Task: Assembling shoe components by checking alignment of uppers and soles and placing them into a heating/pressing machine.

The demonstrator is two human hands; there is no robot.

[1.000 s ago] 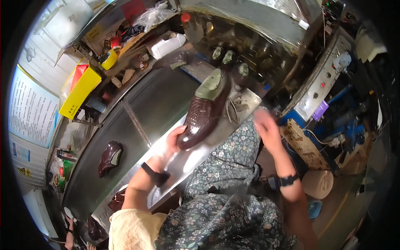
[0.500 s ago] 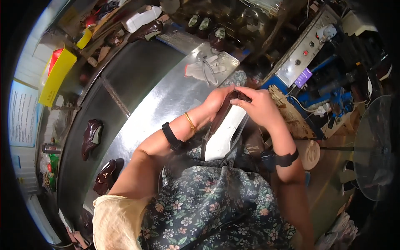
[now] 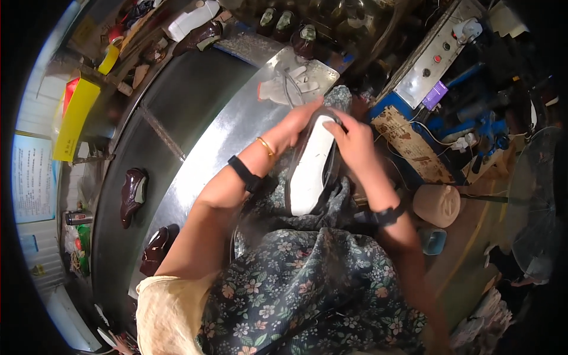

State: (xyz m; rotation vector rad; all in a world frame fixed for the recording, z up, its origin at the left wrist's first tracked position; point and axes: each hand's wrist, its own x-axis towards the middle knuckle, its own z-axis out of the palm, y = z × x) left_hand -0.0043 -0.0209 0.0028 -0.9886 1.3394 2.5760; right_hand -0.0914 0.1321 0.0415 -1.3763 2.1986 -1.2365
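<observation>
A dark brown shoe [image 3: 309, 168] lies lengthwise over my lap, its long white underside facing up and a dark edge running around it. My left hand [image 3: 303, 121] is closed around the far left end of the shoe, most of its fingers hidden beneath. On the far right side, my right hand [image 3: 353, 139] grips the same end, with the thumb bent over the white surface. A flowered apron [image 3: 296, 284] covers my lap and bunches under the near end of the shoe.
Beside me on the left runs a shiny metal table [image 3: 204, 168] along a dark conveyor belt [image 3: 168, 100]. Glossy brown shoes [image 3: 134, 195] stand on it. White gloves [image 3: 284, 89] lie on a metal plate ahead. At right are a control box [image 3: 429, 71] and a pale bucket [image 3: 436, 205].
My right thumb has shifted along the far end. The dark brown material that covered the white there now sits at the edge. My right forearm has swung inward and the view has turned slightly.
</observation>
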